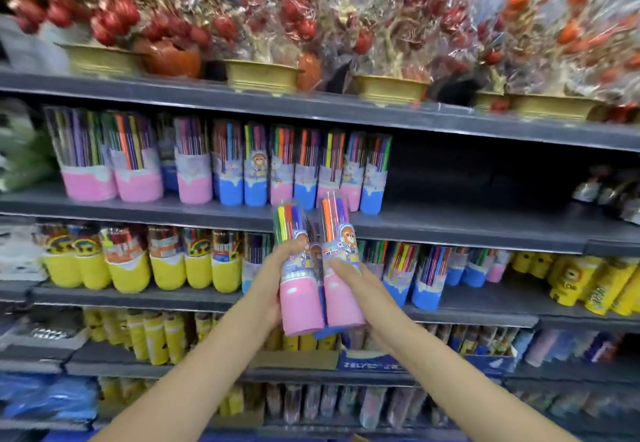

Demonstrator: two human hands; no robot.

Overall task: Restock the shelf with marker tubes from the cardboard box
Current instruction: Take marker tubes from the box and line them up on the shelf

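Centre of frame: I see the marker tubes (320, 268) as clear cylinders packed with coloured pens, a bear label round the middle, pink bases. Count in the bundle: two pink-based tubes plainly visible side by side, with what looks like a third, blue-based, tucked behind and between them; I cannot confirm more. The bundle is held upright in front of the shelf (450, 227), below the row of shelved tubes (221, 164) at centre left, pink and blue bases mixed, roughly eleven, blurred. Left hand (273, 289): fingers curled round the left tube, gripping it. Right hand (360, 285): fingers lie across the right tube's label and wrap its side, gripping it.
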